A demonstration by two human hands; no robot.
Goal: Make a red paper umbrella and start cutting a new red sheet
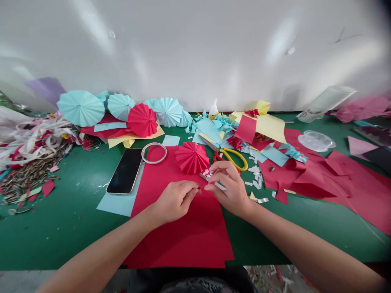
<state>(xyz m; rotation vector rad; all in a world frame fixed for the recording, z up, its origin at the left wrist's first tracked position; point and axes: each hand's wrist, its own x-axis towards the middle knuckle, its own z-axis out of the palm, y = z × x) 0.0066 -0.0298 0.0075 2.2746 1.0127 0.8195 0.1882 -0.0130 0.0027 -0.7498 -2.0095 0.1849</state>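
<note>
A red pleated paper rosette lies at the top of a large red paper sheet. Below it, my left hand is closed in a pinch over the sheet, with a tiny reddish bit at its fingertips that is too small to name. Facing it, my right hand is curled with its fingers round a small white strip. Another small pale piece with red marks shows by its fingertips. Yellow-handled scissors rest just beyond my right hand. The hands are close together but apart.
A phone and a tape ring lie left of the rosette. Light blue rosettes line the wall. Ribbons fill the far left. Red paper scraps and a clear plastic lid are on the right.
</note>
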